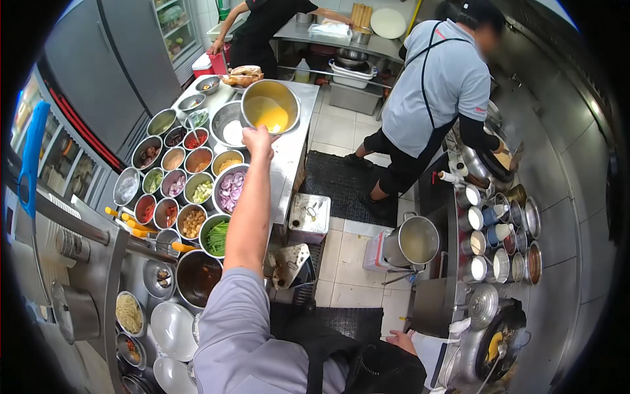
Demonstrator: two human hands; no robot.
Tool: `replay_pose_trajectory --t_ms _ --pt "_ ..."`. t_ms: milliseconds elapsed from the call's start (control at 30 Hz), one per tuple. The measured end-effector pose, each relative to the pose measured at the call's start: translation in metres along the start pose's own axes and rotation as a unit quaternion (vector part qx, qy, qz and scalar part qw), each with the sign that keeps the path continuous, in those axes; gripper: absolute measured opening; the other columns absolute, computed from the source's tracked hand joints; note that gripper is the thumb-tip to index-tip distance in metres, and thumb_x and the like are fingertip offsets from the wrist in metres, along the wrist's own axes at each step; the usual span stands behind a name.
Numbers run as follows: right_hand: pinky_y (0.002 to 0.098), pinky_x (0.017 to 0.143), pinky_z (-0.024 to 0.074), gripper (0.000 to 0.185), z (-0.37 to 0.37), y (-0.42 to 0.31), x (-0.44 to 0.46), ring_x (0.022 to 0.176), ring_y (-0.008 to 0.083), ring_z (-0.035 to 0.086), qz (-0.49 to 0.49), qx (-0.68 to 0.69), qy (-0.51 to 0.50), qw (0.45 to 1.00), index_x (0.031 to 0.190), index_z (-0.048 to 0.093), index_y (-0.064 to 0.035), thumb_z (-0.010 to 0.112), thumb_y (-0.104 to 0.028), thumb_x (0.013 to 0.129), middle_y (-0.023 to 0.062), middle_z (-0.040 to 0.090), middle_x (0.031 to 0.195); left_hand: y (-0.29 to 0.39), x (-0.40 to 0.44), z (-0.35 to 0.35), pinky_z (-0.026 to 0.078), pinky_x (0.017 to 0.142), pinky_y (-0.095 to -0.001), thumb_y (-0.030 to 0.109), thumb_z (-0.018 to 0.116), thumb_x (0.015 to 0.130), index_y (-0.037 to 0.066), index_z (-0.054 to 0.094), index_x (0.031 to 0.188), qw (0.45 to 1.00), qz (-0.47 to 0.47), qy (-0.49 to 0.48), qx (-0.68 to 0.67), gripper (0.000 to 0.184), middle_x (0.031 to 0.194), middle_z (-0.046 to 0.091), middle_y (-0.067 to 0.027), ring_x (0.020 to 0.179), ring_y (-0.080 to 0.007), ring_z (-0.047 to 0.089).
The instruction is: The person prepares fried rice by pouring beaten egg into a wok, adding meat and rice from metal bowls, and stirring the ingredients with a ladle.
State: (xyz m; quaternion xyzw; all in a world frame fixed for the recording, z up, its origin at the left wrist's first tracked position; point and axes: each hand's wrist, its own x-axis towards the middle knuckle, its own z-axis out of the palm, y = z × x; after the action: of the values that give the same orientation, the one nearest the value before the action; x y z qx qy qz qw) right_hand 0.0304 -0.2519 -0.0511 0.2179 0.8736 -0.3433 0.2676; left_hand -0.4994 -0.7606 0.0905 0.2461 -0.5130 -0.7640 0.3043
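My left hand (259, 140) is closed on the rim of a steel bowl (289, 98), which is tilted and has yellow liquid, like beaten egg (270, 118), in its bottom. The bowl is over the worktable, partly covering another steel bowl (223, 118) with white powder in it. My right hand (401, 341) is low at my side by a white cloth or sheet (430, 354); its fingers look loosely apart and nothing shows in them. Right of it, a dark wok (508, 331) holds a ladle (503, 348) and yellow food.
Several containers of cut vegetables, such as red onion (231, 190) and greens (215, 238), crowd the worktable. A large pot (417, 241) stands in the aisle. A co-worker (440, 79) works at another wok (489, 161). Another person (269, 33) stands behind the worktable.
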Motion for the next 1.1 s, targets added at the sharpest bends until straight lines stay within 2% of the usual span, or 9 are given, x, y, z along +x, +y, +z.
replay_pose_trajectory --t_ms 67,100,267,500,633,733,833,1033,1100 --pt "0.0333 0.072 0.0537 0.048 0.029 0.083 0.026 0.075 0.0212 0.07 0.014 0.037 -0.047 0.998 0.122 0.061 0.0 0.069 -0.028 0.084 0.0143 0.071 0.08 0.02 0.006 -0.006 0.064 0.053 -0.0451 -0.003 0.057 0.083 -0.016 0.041 0.101 0.999 0.009 0.013 0.041 0.027 0.106 0.052 -0.0276 0.076 -0.0351 0.067" --pt "0.0311 0.07 0.0536 0.037 0.048 0.11 0.027 0.075 0.0208 0.069 -0.031 -0.003 0.034 0.999 0.112 0.065 0.0007 0.068 -0.024 0.084 0.0119 0.069 0.077 0.028 0.008 -0.008 0.064 0.054 -0.0455 -0.004 0.057 0.083 -0.016 0.04 0.1 0.998 0.023 0.019 0.05 0.027 0.107 0.05 -0.0276 0.076 -0.0355 0.067" --pt "0.0313 0.068 0.0538 0.032 0.071 0.137 0.017 0.075 0.0211 0.069 0.08 0.141 0.005 0.987 0.108 0.066 -0.0003 0.067 -0.022 0.085 0.0106 0.068 0.075 0.049 0.029 -0.022 0.064 0.056 -0.0472 -0.005 0.058 0.081 -0.016 0.04 0.099 0.995 0.072 0.032 0.055 0.028 0.109 0.047 -0.0268 0.077 -0.0366 0.068" --pt "0.0316 0.066 0.0542 0.025 0.071 0.144 0.025 0.075 0.0214 0.069 0.1 0.206 -0.002 0.973 0.104 0.066 -0.0018 0.065 -0.019 0.086 0.0088 0.066 0.074 0.061 0.061 -0.046 0.065 0.056 -0.0422 -0.003 0.058 0.081 -0.017 0.039 0.099 0.99 0.098 0.035 0.093 0.029 0.121 0.034 -0.0252 0.085 -0.0353 0.066" --pt "0.0318 0.064 0.0544 0.021 0.067 0.14 0.04 0.076 0.0217 0.069 0.079 0.211 -0.006 0.974 0.101 0.067 -0.0027 0.064 -0.017 0.086 0.0078 0.065 0.072 0.07 0.065 -0.055 0.065 0.056 -0.0428 -0.003 0.059 0.081 -0.017 0.04 0.099 0.989 0.104 0.05 0.088 0.03 0.121 0.034 -0.0254 0.084 -0.0354 0.066" --pt "0.032 0.056 0.0543 0.011 0.044 0.108 0.049 0.071 0.0215 0.068 0.076 0.232 -0.039 0.969 0.093 0.065 -0.0038 0.06 -0.012 0.088 0.0048 0.061 0.071 0.08 0.054 -0.06 0.065 0.057 -0.0442 -0.002 0.059 0.081 -0.016 0.039 0.101 0.981 0.131 0.047 0.138 0.031 0.118 0.037 -0.0244 0.083 -0.0348 0.066" --pt "0.0336 0.052 0.0549 0.009 0.018 0.042 0.033 0.066 0.0199 0.065 0.114 0.188 -0.038 0.975 0.091 0.063 -0.0022 0.058 -0.009 0.09 0.0065 0.061 0.073 0.083 0.054 -0.062 0.064 0.056 -0.0457 -0.002 0.061 0.079 -0.016 0.044 0.098 0.973 0.148 0.098 0.148 0.029 0.107 0.049 -0.0236 0.079 -0.0332 0.067" --pt "0.035 0.058 0.0571 0.011 0.025 0.051 0.036 0.062 0.0188 0.063 0.118 0.208 -0.026 0.971 0.09 0.063 -0.0033 0.059 -0.014 0.091 0.0068 0.062 0.075 0.075 0.074 -0.087 0.064 0.053 -0.042 0.001 0.063 0.077 -0.016 0.048 0.098 0.958 0.17 0.117 0.198 0.031 0.102 0.052 -0.0225 0.078 -0.0282 0.064" --pt "0.0334 0.058 0.055 0.012 0.081 0.181 0.088 0.062 0.0193 0.062 0.105 0.309 -0.073 0.942 0.089 0.063 -0.0026 0.058 -0.014 0.091 0.0063 0.062 0.073 0.069 0.085 -0.096 0.063 0.052 -0.041 0.002 0.063 0.076 -0.015 0.048 0.098 0.959 0.172 0.118 0.192 0.031 0.101 0.051 -0.0219 0.078 -0.0276 0.063"
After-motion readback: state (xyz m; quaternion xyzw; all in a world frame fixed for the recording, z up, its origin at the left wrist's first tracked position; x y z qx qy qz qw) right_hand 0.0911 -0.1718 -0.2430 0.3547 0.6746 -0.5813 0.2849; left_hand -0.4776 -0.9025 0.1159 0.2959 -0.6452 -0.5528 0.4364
